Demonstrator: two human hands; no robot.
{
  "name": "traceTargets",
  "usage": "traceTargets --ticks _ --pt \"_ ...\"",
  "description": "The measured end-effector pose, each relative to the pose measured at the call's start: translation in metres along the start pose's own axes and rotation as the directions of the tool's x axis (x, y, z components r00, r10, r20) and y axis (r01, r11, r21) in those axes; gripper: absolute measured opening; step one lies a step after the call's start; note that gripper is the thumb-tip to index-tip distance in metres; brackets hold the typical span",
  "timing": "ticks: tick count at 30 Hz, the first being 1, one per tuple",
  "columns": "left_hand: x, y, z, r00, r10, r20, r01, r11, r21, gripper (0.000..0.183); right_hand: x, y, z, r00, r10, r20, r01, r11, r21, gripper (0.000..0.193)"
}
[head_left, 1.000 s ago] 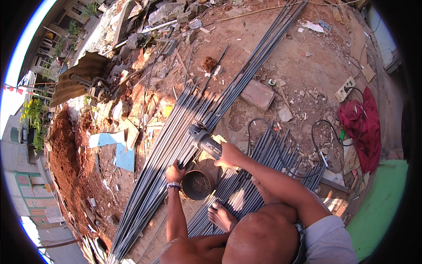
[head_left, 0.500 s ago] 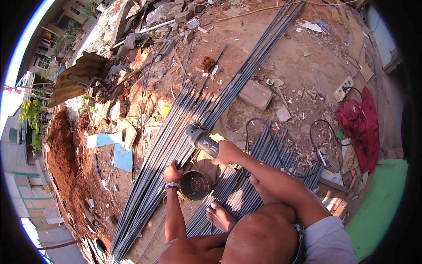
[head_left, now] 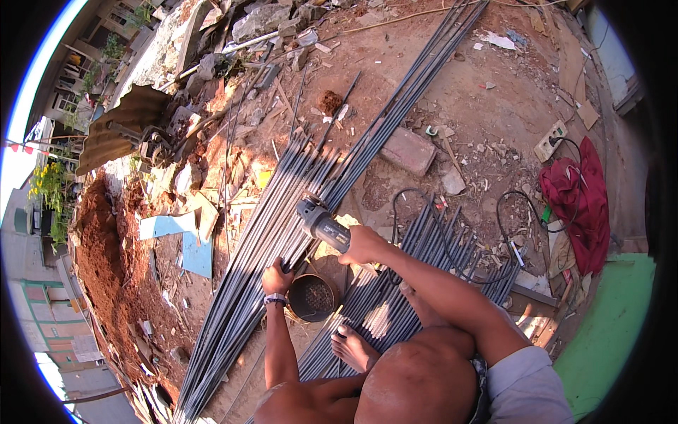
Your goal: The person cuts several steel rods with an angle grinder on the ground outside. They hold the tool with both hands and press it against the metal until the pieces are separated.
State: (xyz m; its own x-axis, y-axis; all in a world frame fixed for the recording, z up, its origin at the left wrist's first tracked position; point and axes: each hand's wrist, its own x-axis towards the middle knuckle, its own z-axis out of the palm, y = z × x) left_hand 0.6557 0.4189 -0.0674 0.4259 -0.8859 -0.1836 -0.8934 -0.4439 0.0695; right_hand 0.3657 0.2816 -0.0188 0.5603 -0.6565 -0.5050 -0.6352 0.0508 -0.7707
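My right hand [head_left: 363,246] is wrapped around the body of a dark angle grinder [head_left: 328,230]. The grinder's head and disc lie over a long bundle of steel bars [head_left: 258,247], which runs diagonally from lower left to upper right. On the near edge of that bundle, my left hand [head_left: 277,278] is closed around a steel bar; its fingertips are partly hidden. Just right of this hand stands a round metal can [head_left: 312,297] with small brown bits inside. Shorter steel bars [head_left: 395,297] lie under and beside my bare feet [head_left: 354,348].
A black cord [head_left: 498,212] loops on the right toward a power strip [head_left: 551,141] and a dark red cloth [head_left: 575,205]. A reddish block [head_left: 409,151] lies beyond the bars. Rubble, a rusty corrugated sheet [head_left: 123,127] and light blue board pieces [head_left: 198,253] litter the left.
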Motion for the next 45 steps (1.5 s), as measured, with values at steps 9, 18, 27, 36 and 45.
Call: traceTargets --ticks 9,18,27,36,45 --pt "-0.002 -0.002 -0.001 1.0 -0.003 -0.015 0.003 1.0 -0.018 0.041 0.002 -0.003 -0.001 0.998 0.035 0.058 -0.035 0.999 0.002 0.054" --pt "-0.002 0.0 -0.001 0.999 0.013 -0.037 -0.014 1.0 -0.024 0.037 0.009 0.004 0.009 1.0 0.009 0.003 -0.009 1.0 -0.001 0.055" --pt "-0.002 -0.001 -0.001 0.999 0.02 -0.042 -0.022 0.999 -0.036 0.034 0.007 0.0 0.004 1.0 0.013 0.021 -0.014 1.0 0.012 0.055" --pt "-0.003 0.002 -0.003 0.999 0.017 -0.046 -0.019 0.999 -0.043 0.036 0.001 -0.009 -0.006 0.997 0.04 0.064 -0.04 0.999 0.004 0.06" --pt "-0.001 -0.001 0.0 0.999 0.009 -0.038 -0.01 0.999 -0.034 0.038 0.002 -0.013 -0.008 0.996 0.062 0.069 -0.062 0.998 -0.003 0.058"
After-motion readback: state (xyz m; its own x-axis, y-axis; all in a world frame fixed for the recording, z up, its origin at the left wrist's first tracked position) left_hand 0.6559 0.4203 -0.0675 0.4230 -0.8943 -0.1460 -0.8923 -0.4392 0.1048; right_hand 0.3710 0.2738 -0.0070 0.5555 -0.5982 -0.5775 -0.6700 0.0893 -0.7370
